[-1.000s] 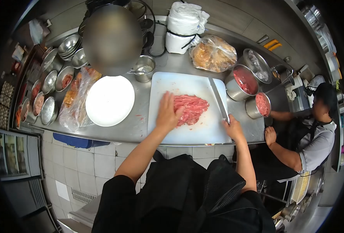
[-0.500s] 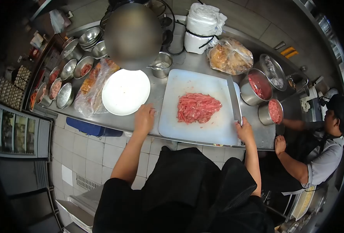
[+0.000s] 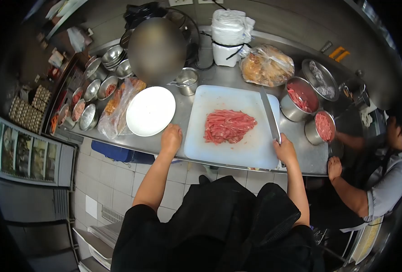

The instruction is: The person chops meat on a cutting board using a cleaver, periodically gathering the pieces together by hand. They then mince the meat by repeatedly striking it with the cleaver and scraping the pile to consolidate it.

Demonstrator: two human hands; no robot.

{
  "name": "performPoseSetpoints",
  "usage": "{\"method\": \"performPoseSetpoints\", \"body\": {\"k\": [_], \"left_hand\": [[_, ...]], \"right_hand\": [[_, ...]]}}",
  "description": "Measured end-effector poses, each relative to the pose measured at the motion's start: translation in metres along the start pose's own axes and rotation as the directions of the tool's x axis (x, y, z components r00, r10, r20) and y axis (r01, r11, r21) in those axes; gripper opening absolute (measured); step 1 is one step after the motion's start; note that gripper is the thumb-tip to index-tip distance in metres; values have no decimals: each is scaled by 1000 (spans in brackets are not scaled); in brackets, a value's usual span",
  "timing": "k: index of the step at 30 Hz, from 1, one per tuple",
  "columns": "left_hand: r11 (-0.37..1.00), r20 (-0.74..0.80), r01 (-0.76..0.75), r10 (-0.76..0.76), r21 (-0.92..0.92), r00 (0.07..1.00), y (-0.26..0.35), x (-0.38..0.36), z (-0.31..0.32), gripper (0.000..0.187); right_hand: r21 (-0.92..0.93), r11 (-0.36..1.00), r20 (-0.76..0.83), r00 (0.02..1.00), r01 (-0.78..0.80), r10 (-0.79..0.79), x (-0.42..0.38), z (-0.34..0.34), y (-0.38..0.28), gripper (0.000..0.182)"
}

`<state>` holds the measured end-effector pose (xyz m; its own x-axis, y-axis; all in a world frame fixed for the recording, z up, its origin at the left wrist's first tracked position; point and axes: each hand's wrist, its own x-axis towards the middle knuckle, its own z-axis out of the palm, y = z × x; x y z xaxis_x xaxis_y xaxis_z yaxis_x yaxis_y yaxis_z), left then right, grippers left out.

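My right hand point(image 3: 285, 149) is wrapped round the handle of a large knife point(image 3: 270, 113), whose blade lies along the right side of the white cutting board point(image 3: 201, 152). A pile of sliced raw red meat point(image 3: 229, 126) sits in the middle of the board. My left hand point(image 3: 171, 139) rests closed at the table's front edge, between the board and a white plate point(image 3: 150, 111), with its fingers curled; nothing shows in it.
Metal pots of meat point(image 3: 319, 128) stand right of the board, near a co-worker point(image 3: 373, 181). Behind are a bag of brown food point(image 3: 267, 65), a small pot point(image 3: 187, 81) and white wrapped bundles point(image 3: 230, 36). Several metal bowls point(image 3: 88, 117) stand left.
The view has shifted slightly. My left hand has closed more, its fingers now curled into a fist near the plate. My right hand still holds the knife in the same place on the board.
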<state>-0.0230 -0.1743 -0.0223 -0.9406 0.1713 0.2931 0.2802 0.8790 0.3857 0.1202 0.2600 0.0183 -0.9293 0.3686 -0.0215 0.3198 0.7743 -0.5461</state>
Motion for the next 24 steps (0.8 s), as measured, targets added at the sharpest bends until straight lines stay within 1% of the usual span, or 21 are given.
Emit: {"method": "performPoseSetpoints", "body": {"k": [1,2,3,4,6,7,8,9,10,12,13,15,16,18,19,21,23,24], "left_hand": [[1000,7,-20,20,10,1000,-1,3,3,8],[997,48,13,-16,70,999,-3,5,5,11],[991,84,44,-55,130,995,-6,8,8,15],[990,89,25,-37,138,995,-9,8,10,15],[985,132,29,-51,169,990,-15,6,10,19],[985,135,11,-34,174,990,-17,5,9,19],[987,166,72,-95,144,982,-18,4,8,20],[984,199,135,-156,115,968,-20,2,7,20],[986,201,122,-143,116,969,-22,0,7,20],[975,193,222,-215,-16,957,-15,-2,3,22],[976,189,217,-210,-17,959,-6,-1,1,22],[959,155,244,-221,-145,963,16,-5,-10,22],[957,154,245,-222,-152,963,34,-6,-15,22],[946,166,190,-149,-263,975,70,-4,-20,21],[943,169,189,-146,-275,975,84,-2,-16,21],[924,132,65,-16,-377,991,110,4,-10,22],[918,137,51,4,-393,991,143,13,-9,23],[928,150,5,55,-374,987,157,19,-9,20]], "right_hand": [[54,998,54,998,-40,38,1,-1,-2,27],[107,991,110,991,-82,70,2,-2,-4,27],[122,988,104,991,-95,83,-1,-5,-7,27],[121,989,107,992,-85,72,-4,-9,-13,27],[132,988,102,992,-86,73,-5,-10,-15,27],[129,990,83,996,-48,37,-5,-7,-12,27],[125,992,66,998,-10,2,-5,-5,-9,27],[133,991,58,998,-21,13,-5,-3,-8,27],[117,993,63,998,-9,2,-3,-2,-7,27],[102,994,67,997,37,-44,-4,-3,-7,28],[104,994,60,997,38,-45,-4,-5,-7,28],[113,993,96,995,25,-36,-6,-8,-11,28],[116,993,102,994,17,-28,-6,-8,-10,28],[114,993,97,995,18,-29,-6,-7,-9,29],[119,993,94,995,15,-27,-7,-7,-9,29],[101,995,107,994,-9,-2,-8,-10,-11,30],[103,995,117,993,-13,0,-9,-12,-14,32],[92,996,110,994,-17,7,-10,-11,-14,32]]}}
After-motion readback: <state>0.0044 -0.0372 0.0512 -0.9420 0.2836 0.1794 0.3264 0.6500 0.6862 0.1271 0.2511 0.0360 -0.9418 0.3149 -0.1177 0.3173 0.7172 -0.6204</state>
